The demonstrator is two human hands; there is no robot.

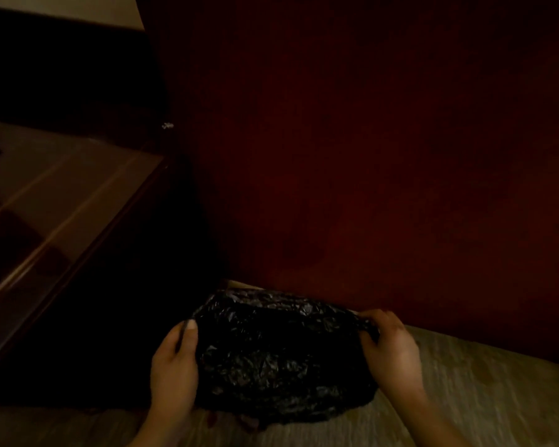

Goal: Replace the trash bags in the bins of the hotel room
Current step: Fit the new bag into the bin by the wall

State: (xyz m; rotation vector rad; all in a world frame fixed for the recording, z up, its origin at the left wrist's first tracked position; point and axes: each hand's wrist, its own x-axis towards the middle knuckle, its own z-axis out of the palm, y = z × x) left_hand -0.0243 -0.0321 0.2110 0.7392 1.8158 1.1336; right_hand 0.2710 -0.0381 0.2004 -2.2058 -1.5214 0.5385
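A dim, first-person view looking down at two bare hands holding a crumpled black trash bag [281, 359] low in the near centre of the scene. The left hand [175, 366] grips the bag's left edge, with thumb and fingers pinched together on the plastic and the thumbnail visible at the top. The right hand [389, 345] grips the bag's upper right edge, its fingers curled closed around a bunched bit of the film. The bag is stretched between the two hands, glossy and wrinkled, and spreads over something beneath it; a pale straight edge [239, 283] shows just past the bag's far side, but what it belongs to cannot be told in the low light. Under the hands and to the near right lies a pale carpeted floor [481, 398] with a faint streaked texture. Behind the bag, filling most of the far and right side, is a dark red wall [368, 140]. To the left is dark wooden furniture [62, 214] with lighter banding running diagonally, its lower part lost in shadow. No brand, label or writing can be read anywhere on the bag or its surroundings.
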